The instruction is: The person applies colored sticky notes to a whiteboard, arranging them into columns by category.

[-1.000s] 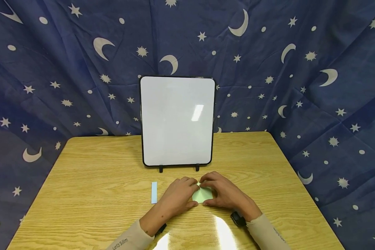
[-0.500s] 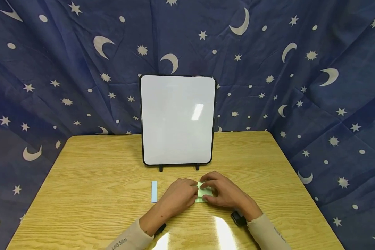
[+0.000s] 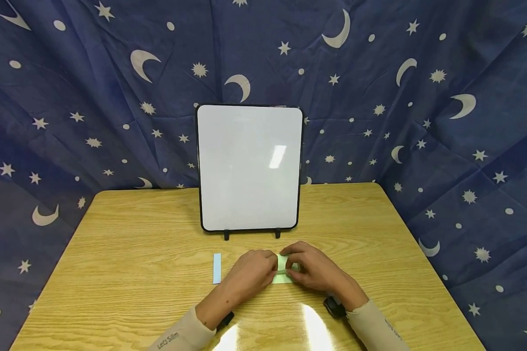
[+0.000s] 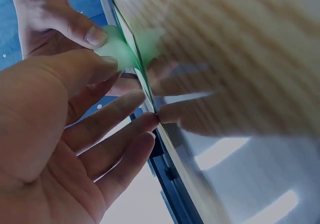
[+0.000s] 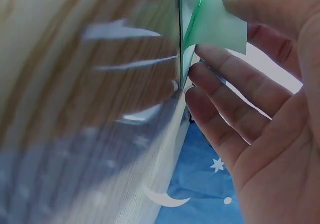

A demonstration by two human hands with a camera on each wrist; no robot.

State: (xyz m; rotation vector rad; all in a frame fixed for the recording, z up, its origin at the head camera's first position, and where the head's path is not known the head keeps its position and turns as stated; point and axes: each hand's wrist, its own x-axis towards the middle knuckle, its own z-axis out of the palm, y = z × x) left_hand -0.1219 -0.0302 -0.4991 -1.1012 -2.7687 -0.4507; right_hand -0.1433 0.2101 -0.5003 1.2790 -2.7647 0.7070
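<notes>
A pale green sticky note pad [image 3: 283,279] lies on the table between my hands. Its top sheet [image 5: 222,29] bends up away from the layer under it, as the right wrist view shows. My left hand [image 3: 252,270] pinches the raised edge between thumb and forefinger. From the other side, my right hand [image 3: 314,268] pinches the same sheet, with the thumb [image 5: 240,1] flat on it. The other fingers of both hands reach down to the table beside the pad. In the left wrist view the green sheet [image 4: 117,49] is partly hidden behind fingertips.
A narrow light blue strip [image 3: 217,268] lies left of my left hand. Behind the hands a white board [image 3: 250,170] with a black frame stands upright on small feet. A blue curtain [image 3: 114,97] with moons and stars hangs around the wooden table [image 3: 136,243].
The green sheet lay flat a second ago; its near edge has since lifted and bent up. My left fingers have closed on it, then my right thumb and forefinger too.
</notes>
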